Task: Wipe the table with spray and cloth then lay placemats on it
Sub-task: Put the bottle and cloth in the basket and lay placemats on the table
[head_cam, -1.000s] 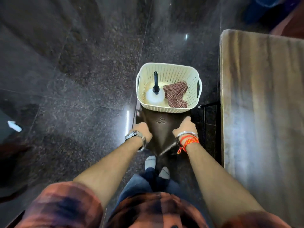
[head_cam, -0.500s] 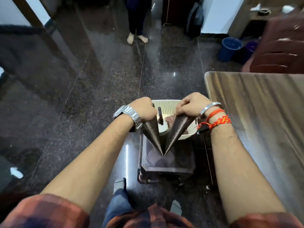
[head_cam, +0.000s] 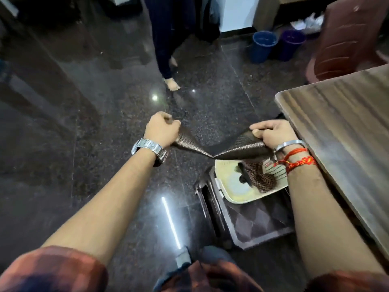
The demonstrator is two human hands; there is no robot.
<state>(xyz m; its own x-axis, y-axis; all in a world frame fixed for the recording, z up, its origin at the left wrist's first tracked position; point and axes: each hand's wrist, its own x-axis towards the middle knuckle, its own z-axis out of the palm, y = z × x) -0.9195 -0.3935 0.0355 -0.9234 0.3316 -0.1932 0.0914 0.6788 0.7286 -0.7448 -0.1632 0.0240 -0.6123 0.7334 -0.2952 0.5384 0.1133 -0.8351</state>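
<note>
Left hand and right hand pinched a sagging placemat beside the bench; slack might snag its edge.

Dark woven placemat slack in mid-air beside wooden table; spray bottle, checked cloth inside basket.

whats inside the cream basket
A spray bottle with a black nozzle and a checked brown cloth sit in the basket. The placemat held above it covers its far side, so anything there is hidden.
</note>
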